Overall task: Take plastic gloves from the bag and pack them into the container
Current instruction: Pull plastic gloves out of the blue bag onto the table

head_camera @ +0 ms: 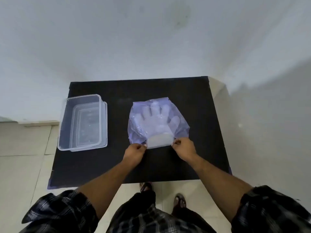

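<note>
2 bare hands are working at the near side of a black table top (193, 106) that fills most of the middle of the view, set against a pale wall with tiled floor around it. Next biggest thing is the clear plastic container (64, 125), sitting at about 9 o'clock on the table near its left edge, open side up, and it looks like it's resting on or inside its own lid, since a second clear rim sticks out along its right and near sides. Inside, I can't make out anything for sure. Roughly dead center, leaning toward 3 o'clock from the container and well apart from it, lies the purple see-through bag (180, 125), flat on the table with its mouth pointing to 6 o'clock. You can see the stack of plastic gloves (156, 118) through it, fingers aimed at 12 o'clock, cuff end poking out of the mouth toward the person. The left hand (133, 154) is pinched on the left corner of that cuff end at the bag mouth, and the right hand (184, 149) is pinched on the right corner, so the 2 hands are apart with the cuffs between them.
</note>
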